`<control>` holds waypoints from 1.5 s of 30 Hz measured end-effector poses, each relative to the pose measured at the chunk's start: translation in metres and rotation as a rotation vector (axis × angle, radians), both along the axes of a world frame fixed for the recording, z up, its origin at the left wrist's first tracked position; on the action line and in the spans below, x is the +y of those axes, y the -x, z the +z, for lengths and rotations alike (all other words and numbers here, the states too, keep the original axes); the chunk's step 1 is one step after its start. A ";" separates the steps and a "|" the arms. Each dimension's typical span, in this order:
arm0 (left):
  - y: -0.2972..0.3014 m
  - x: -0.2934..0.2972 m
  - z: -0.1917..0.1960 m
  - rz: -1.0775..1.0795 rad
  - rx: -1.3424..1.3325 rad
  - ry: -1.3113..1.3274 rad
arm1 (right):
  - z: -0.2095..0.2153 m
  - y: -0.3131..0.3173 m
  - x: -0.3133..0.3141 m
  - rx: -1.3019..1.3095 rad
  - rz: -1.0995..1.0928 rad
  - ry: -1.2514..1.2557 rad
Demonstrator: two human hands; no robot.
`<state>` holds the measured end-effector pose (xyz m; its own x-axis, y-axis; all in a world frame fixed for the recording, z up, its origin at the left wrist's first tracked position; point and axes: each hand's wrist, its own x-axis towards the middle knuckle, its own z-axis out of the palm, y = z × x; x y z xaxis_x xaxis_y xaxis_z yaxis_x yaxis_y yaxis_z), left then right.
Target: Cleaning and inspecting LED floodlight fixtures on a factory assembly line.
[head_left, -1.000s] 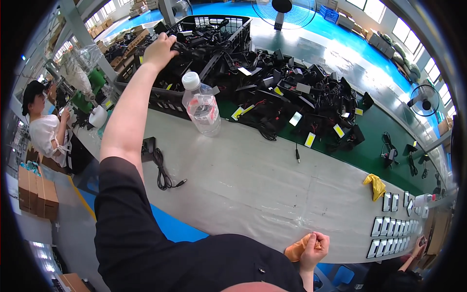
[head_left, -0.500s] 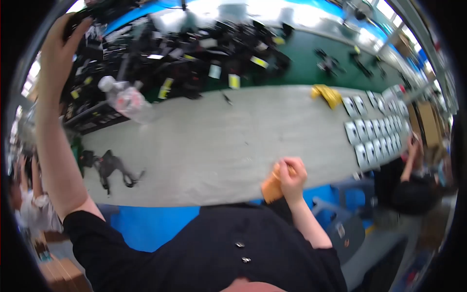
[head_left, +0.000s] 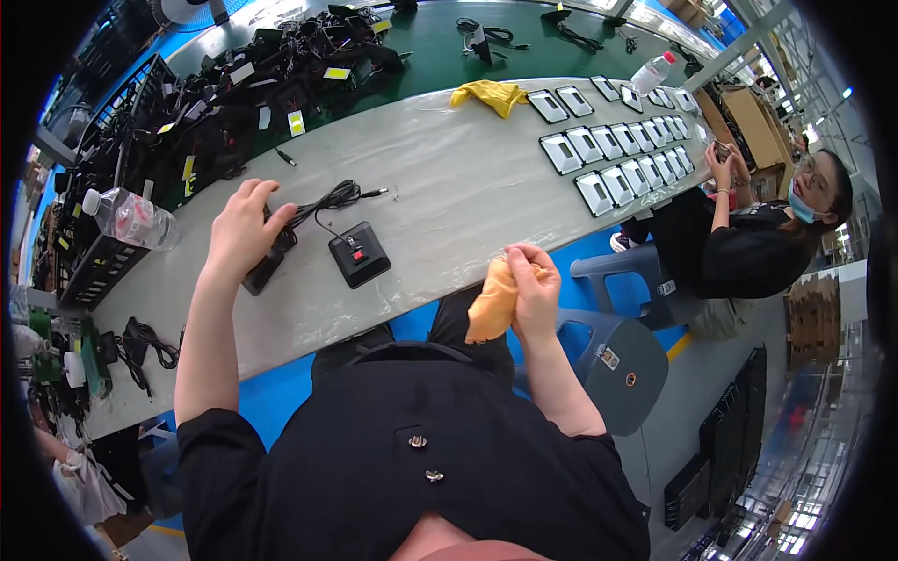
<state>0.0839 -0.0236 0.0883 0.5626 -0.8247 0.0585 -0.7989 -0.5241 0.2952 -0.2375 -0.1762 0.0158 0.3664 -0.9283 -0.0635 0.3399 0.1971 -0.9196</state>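
Observation:
My left hand (head_left: 245, 229) is at the left of the grey-topped table, its fingers curled over a black device (head_left: 266, 271) with a bundled black cable (head_left: 335, 198). Most of the device is hidden under the palm. Just right of it lies a black square unit (head_left: 359, 254) with a small red part on top; a thin wire runs toward it from the bundle. Near the front edge, my right hand (head_left: 537, 290) is closed around a crumpled orange cloth (head_left: 493, 304), which hangs from the fingers.
A black crate (head_left: 108, 266) and a heap of black cabled devices (head_left: 281, 84) fill the far left, with a plastic bottle (head_left: 136, 220) on the crate's rim. A yellow cloth (head_left: 489, 95) and rows of white-faced panels (head_left: 594, 194) lie right. Another person sits beyond a grey stool (head_left: 622, 374).
My left hand has come down from above the heap to the tabletop, with a black cabled device. The view has swung to the right. My right hand still holds the orange cloth.

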 end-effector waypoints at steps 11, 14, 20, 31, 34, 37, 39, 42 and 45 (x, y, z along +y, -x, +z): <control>0.103 -0.003 -0.035 -0.401 -0.213 0.029 | -0.022 0.020 -0.013 -0.292 0.198 -0.550; 0.099 -0.008 -0.048 -0.405 -0.158 0.103 | -0.003 0.021 -0.007 -0.270 0.209 -0.505; 0.087 -0.011 -0.051 -0.418 0.111 0.309 | -0.002 0.028 -0.001 -0.230 0.242 -0.503; 0.101 -0.021 0.022 0.022 1.945 0.745 | 0.101 0.001 0.014 0.286 0.090 0.893; 0.116 -0.017 0.032 0.041 1.860 0.492 | 0.128 -0.043 0.034 0.235 0.195 1.244; 0.125 -0.006 0.040 -0.112 1.825 0.524 | 0.117 -0.079 0.031 0.209 0.168 1.574; 0.128 0.005 0.037 -0.158 1.762 0.660 | 0.119 -0.083 0.044 0.197 0.187 1.616; 0.123 0.013 0.029 -0.180 1.730 0.683 | 0.126 -0.080 0.055 0.265 0.277 1.649; 0.116 0.016 0.035 -0.045 1.674 0.644 | 0.138 -0.070 0.060 0.503 0.520 1.625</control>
